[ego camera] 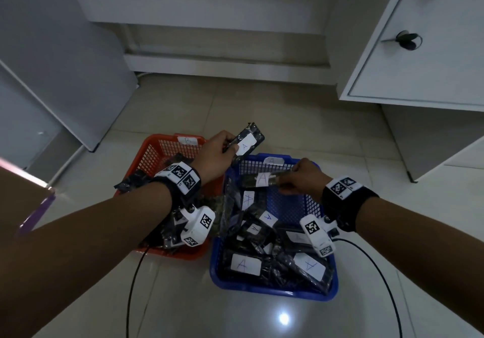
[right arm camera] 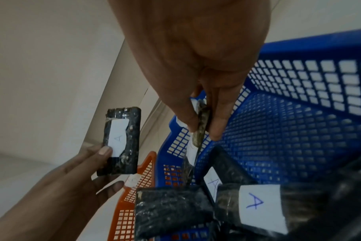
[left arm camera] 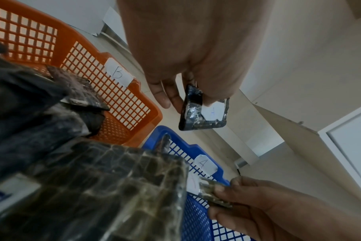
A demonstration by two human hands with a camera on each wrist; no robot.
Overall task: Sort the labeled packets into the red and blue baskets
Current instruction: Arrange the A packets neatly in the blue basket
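My left hand (ego camera: 217, 152) grips a dark packet labelled A (ego camera: 247, 142) above the gap between the red basket (ego camera: 154, 144) tagged B and the blue basket (ego camera: 272, 292) tagged A. In the left wrist view the same packet (left arm camera: 204, 114) sticks out from the fingers. My right hand (ego camera: 301, 178) pinches another A packet (ego camera: 259, 179) by its end over the back of the blue basket; the right wrist view shows thumb and fingers (right arm camera: 218, 128) clamped on its edge (right arm camera: 201, 128). Several A packets (ego camera: 245, 264) lie in the blue basket, and dark packets (ego camera: 133, 179) fill the red one.
Both baskets stand on a pale tiled floor (ego camera: 262, 107). A white cabinet (ego camera: 424, 49) with a key in its lock is at the right, a grey panel (ego camera: 60, 57) at the left. Black cables (ego camera: 390, 293) trail from my wrists across the floor.
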